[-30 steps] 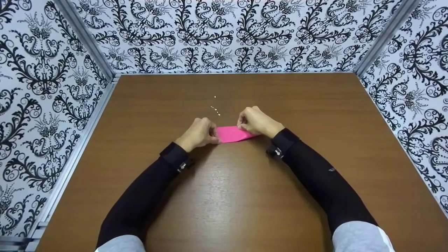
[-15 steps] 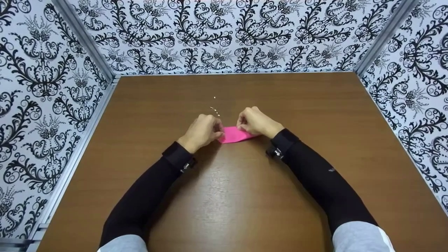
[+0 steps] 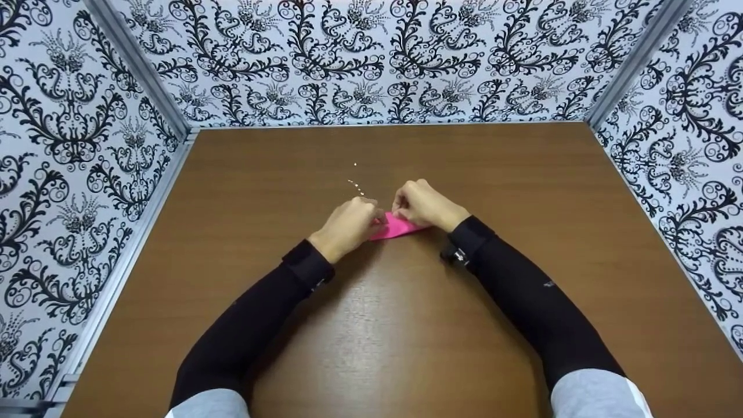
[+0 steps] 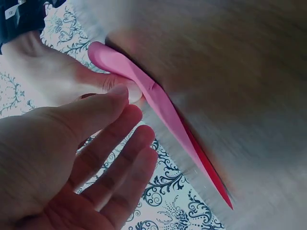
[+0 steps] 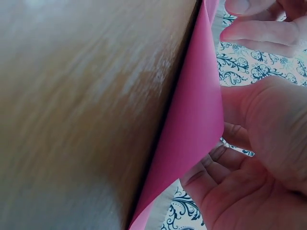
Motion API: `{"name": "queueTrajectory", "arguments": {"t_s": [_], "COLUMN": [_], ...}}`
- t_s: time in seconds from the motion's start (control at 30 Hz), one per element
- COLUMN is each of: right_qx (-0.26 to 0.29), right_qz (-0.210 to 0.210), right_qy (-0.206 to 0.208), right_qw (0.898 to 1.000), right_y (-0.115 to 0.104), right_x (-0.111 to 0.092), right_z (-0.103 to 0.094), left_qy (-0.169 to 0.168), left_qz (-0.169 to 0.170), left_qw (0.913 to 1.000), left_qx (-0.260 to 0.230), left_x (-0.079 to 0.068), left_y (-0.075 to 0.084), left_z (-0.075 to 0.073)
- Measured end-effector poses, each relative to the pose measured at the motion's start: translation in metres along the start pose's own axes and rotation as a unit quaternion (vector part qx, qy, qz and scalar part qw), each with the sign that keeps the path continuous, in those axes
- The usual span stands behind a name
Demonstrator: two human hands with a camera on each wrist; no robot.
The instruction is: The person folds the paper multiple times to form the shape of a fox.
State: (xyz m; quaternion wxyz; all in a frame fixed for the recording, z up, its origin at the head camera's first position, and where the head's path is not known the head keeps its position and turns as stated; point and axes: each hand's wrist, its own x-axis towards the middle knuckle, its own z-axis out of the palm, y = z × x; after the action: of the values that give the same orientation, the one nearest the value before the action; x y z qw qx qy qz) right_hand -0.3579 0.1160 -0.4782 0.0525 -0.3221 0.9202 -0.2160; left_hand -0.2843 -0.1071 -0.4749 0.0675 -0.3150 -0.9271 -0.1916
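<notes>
A pink piece of folded paper lies low over the table, between both hands in the head view. My right hand pinches its right part; the right wrist view shows a curved pink flap with this hand's fingers behind its edge. In the left wrist view, the paper is a narrow strip with a darker red-pink inner layer. My left hand is beside its left part, fingers fairly straight and thumb near the right hand's thumb. Whether the left fingertips touch the paper is unclear.
A brown wooden table lies under the arms. Small white bits are scattered just beyond the hands. Patterned black-and-white walls with grey metal corner posts enclose the back and sides.
My left hand has slid right along the pink paper, from its left end towards the right hand, and covers more of it. My right hand has stayed nearly still.
</notes>
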Motion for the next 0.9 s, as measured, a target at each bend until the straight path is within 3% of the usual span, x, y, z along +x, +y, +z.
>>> {"name": "queueTrajectory", "arguments": {"t_s": [0.17, 0.9], "right_qx": [0.0, 0.014], "right_qz": [0.003, 0.012], "right_qy": [-0.003, 0.003], "right_qw": [1.0, 1.0], "right_y": [0.0002, 0.0014], "right_x": [0.0, -0.0025], "right_z": [-0.0001, 0.0007], "left_qy": [-0.005, -0.031], "left_qz": [0.025, 0.058], "left_qw": [0.9996, 0.9978], "left_qx": [0.008, 0.0], "left_x": [0.0007, 0.0002], "left_y": [-0.0016, -0.005], "left_z": [0.0057, 0.0069]}}
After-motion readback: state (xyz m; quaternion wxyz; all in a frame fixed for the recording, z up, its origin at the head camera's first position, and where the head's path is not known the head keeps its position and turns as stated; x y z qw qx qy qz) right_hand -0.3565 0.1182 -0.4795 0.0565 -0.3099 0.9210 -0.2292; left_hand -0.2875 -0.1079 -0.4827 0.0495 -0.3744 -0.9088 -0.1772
